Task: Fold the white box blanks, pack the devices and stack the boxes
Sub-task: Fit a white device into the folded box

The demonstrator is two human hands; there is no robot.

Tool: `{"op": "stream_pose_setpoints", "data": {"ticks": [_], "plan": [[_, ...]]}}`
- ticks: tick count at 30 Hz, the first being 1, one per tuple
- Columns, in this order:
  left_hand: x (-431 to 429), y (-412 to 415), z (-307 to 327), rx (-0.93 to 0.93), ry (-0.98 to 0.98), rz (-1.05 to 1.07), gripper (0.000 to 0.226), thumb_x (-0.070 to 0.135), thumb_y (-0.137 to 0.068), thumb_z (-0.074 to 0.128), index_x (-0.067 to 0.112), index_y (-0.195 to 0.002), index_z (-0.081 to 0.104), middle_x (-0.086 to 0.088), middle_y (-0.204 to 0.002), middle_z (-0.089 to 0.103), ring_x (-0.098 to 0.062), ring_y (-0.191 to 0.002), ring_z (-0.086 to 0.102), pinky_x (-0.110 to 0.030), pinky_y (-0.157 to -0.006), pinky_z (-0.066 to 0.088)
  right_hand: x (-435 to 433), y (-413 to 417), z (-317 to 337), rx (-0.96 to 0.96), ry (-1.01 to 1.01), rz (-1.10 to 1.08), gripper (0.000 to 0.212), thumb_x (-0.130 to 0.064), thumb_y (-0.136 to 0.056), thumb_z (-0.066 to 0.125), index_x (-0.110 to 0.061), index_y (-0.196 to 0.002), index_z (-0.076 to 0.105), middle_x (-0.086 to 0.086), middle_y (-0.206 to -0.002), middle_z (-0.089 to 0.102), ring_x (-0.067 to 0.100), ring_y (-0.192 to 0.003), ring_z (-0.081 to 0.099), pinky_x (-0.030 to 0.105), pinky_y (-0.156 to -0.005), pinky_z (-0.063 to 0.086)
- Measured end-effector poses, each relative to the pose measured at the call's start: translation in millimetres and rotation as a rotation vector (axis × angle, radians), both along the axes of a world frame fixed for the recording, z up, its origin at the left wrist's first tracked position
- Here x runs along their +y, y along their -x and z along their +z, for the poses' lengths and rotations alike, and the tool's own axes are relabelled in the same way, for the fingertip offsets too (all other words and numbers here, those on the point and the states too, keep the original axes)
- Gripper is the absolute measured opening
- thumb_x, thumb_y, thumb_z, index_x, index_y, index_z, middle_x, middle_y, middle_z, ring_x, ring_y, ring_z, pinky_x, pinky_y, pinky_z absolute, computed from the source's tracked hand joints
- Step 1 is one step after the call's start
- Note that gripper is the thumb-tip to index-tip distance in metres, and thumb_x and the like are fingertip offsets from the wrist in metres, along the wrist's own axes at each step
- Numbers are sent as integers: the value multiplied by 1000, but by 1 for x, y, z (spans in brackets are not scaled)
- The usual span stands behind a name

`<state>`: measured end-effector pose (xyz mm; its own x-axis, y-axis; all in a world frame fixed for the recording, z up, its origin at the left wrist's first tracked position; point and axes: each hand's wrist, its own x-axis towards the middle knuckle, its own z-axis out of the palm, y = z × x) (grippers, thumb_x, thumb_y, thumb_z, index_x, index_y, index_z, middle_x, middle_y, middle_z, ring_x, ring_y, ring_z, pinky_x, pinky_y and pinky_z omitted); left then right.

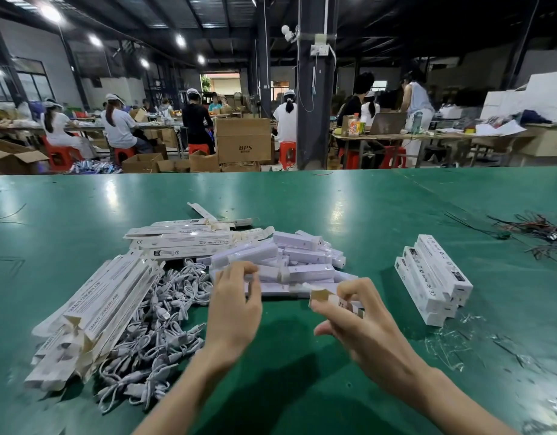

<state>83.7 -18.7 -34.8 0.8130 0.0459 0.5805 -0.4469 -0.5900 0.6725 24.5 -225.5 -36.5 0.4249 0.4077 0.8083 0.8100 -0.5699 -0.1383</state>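
Right hand [358,321] pinches the box [332,301], apparently open-ended, over table [289,356].

The green table [302,199] carries flat box blanks [98,309] toward its left edge, a cable heap [164,334], devices [286,262] mid-table, and finished boxes [434,277] rightward.

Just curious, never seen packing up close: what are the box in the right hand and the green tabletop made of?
Box: seemingly thin cardboard, white printed outside, open flap plain brown inside. Tabletop: likely a smooth glossy plastic or rubber sheet; ceiling lights reflect on it.
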Motion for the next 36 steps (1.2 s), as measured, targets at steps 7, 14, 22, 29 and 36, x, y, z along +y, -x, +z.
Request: {"op": "stream_pose_setpoints", "data": {"ticks": [7, 14, 22, 29, 36], "plan": [[28, -41, -26, 282, -739, 223, 37, 41, -100, 40, 29, -135, 43, 6, -139, 45, -21, -131, 32, -40, -106, 25, 5, 2, 9, 12, -102, 40, 49, -17, -89, 63, -31, -126, 33, -1, -109, 46, 7, -79, 47, 38, -59, 54], [23, -38, -18, 123, -721, 214, 27, 35, -94, 57, 21, -116, 48, 6, -117, 59, -16, -114, 50, -32, -98, 33, 3, -2, 6, 18, -207, -3, 52, -20, -86, 68, -28, -123, 33, -7, -104, 52, -7, -73, 40, 24, -65, 46], [18, 14, 39, -573, 16, 32, 13, 20, -98, 50, 7, -99, 47, -1, -86, 48, -8, -76, 41, -6, -77, 35, -4, -8, 8, 142, -368, 75, 61, 18, -82, 54, -27, -116, 30, 15, -99, 48, 49, -80, 59, 14, -79, 51], [1, 40, 34, -644, -11, -293, 19, 25, -97, 45, 9, -107, 47, 7, -99, 47, -5, -87, 45, -9, -83, 36, -4, -7, 9, 262, -260, 61, 58, 9, -89, 57, -30, -116, 22, 14, -107, 53, 31, -89, 58, 26, -91, 52], [7, 33, 27, -666, -110, -288, 23, 8, -85, 50, 9, -108, 48, 0, -103, 49, -9, -95, 47, -12, -92, 36, -6, 1, 13, 301, -99, 70, 37, -9, -96, 42, -29, -115, 18, 14, -105, 47, 35, -92, 51, 47, -81, 48]]}}
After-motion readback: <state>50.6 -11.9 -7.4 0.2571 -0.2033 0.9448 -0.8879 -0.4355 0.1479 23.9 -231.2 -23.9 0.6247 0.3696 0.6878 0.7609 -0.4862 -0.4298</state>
